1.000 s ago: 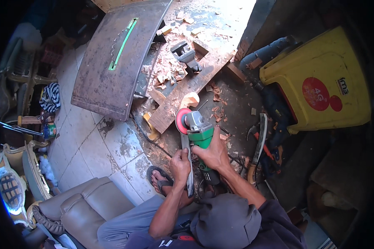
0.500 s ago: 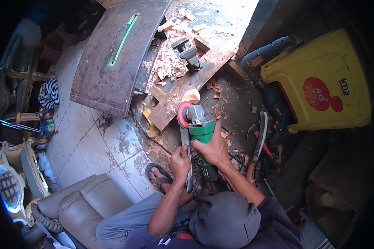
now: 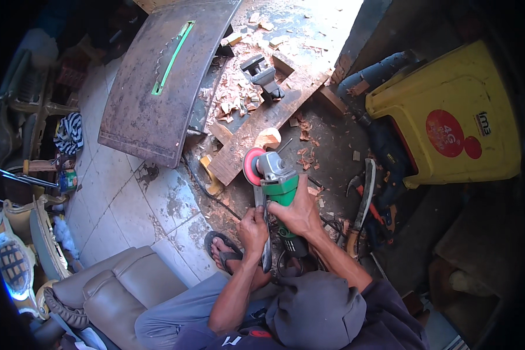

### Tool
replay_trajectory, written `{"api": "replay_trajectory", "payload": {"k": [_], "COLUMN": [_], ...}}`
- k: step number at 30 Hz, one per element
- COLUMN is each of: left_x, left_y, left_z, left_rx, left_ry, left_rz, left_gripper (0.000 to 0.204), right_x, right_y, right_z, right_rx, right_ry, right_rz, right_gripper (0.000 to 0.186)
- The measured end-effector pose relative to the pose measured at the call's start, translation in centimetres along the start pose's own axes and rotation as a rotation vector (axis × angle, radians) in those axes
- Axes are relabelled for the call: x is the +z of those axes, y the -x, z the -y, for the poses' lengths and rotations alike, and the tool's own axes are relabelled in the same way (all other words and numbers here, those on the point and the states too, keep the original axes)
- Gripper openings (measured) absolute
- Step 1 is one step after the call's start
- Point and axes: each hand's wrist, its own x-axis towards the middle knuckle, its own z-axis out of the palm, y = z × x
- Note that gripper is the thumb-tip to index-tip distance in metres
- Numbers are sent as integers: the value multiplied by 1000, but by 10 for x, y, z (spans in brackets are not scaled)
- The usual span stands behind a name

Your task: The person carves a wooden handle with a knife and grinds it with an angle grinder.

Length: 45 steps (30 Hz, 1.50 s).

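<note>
My right hand [image 3: 299,213] is wrapped round the green body of an angle grinder [image 3: 281,185] with a grey gear head. Its red round disc [image 3: 252,166] rests at or just over the far end of a long flat metal blade [image 3: 266,245]; whether they touch I cannot tell. The fingers of my left hand [image 3: 252,231] are closed on that blade, which points away from me. Just beyond the disc is a wooden beam [image 3: 245,146] with a pale rounded piece of wood [image 3: 268,137] on it.
A metal vise [image 3: 262,74] stands among wood shavings [image 3: 239,96]. A dark wooden panel [image 3: 151,105] leans at the far left. On the right are a yellow plastic stool [image 3: 449,116], a curved blade with a wooden handle [image 3: 363,204] and a black power tool [image 3: 391,151]. A sandalled foot [image 3: 223,249] is close by.
The grinder has shifted slightly left and toward me, its disc moving along the end of the blade. My left hand keeps its hold in nearly the same place.
</note>
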Motion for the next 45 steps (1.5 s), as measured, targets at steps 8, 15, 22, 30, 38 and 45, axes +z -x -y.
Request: {"api": "replay_trajectory", "payload": {"k": [8, 15, 22, 30, 38, 45], "left_x": [2, -6, -18, -28, -31, -31], "left_y": [1, 1, -4, -3, -2, -4], "left_z": [6, -3, -10, -13, -16, -15], "left_rx": [1, -131, -309, -389, -396, -400], "left_ry": [-2, 104, 283, 411, 503, 454], "left_rz": [18, 135, 239, 323, 334, 322], "left_gripper": [37, 41, 46, 43, 43, 41], "right_x": [0, -3, -6, -3, -3, 1], "right_y": [2, 0, -3, -1, -1, 0], "right_z": [-3, -15, -4, -10, -10, -10], "right_rx": [25, 46, 96, 36, -12, -72], "right_ry": [12, 2, 13, -20, -7, -14], "right_rz": [-5, -7, 29, 22, -1, -8], "right_gripper": [74, 74, 76, 77, 74, 75]}}
